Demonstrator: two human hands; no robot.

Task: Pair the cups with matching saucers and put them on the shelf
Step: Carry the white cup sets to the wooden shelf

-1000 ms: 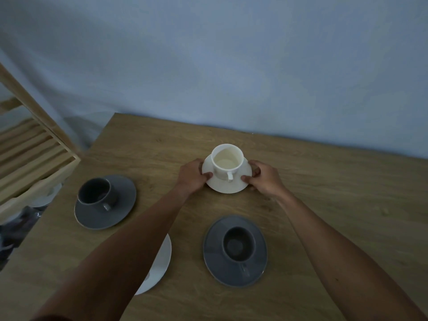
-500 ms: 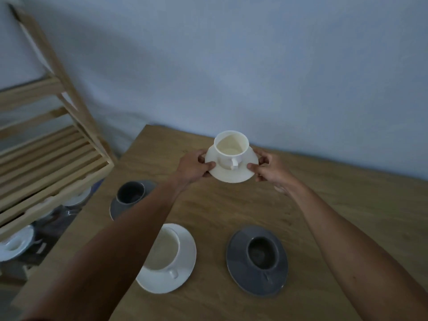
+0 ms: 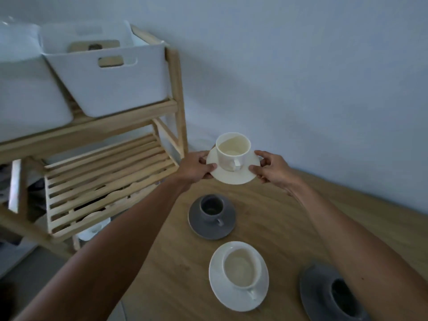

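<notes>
Head view. Left hand (image 3: 194, 166) and right hand (image 3: 272, 169) each pinch opposite rims of a round cream ceramic saucer (image 3: 234, 176) carrying a cream ceramic cup (image 3: 232, 151), held in the air above the wooden table (image 3: 180, 262).

At 9 o'clock: slatted wooden shelf (image 3: 104, 179).

At 6 o'clock, on the table: grey cup-and-saucer set (image 3: 212, 216), white cup-and-saucer set (image 3: 238, 275).

At 5 o'clock: second grey set (image 3: 328, 295).

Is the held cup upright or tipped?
Upright: the cup stands mouth-up on its saucer, gripped by both hands.
</notes>
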